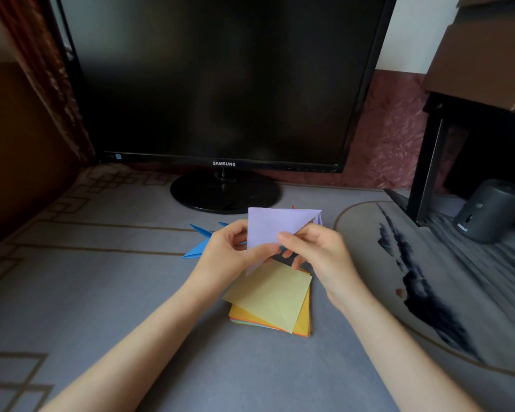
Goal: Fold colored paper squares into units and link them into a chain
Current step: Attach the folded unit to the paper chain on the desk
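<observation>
A lilac paper square [272,226], partly folded, is held up above the floor in the middle of the view. My left hand [229,252] pinches its lower left edge and my right hand [315,251] pinches its lower right part. Below the hands lies a stack of colored paper squares [272,298] with a pale yellow sheet on top. Blue folded units [198,242] lie behind my left hand, partly hidden by it. A small red tip shows behind the lilac paper's top edge.
A dark Samsung monitor [220,84] on a round black stand [224,193] rises just beyond the paper. At the right stand a black table leg [428,168] and a grey cylindrical device [488,211]. Grey patterned carpet [87,292] covers the floor.
</observation>
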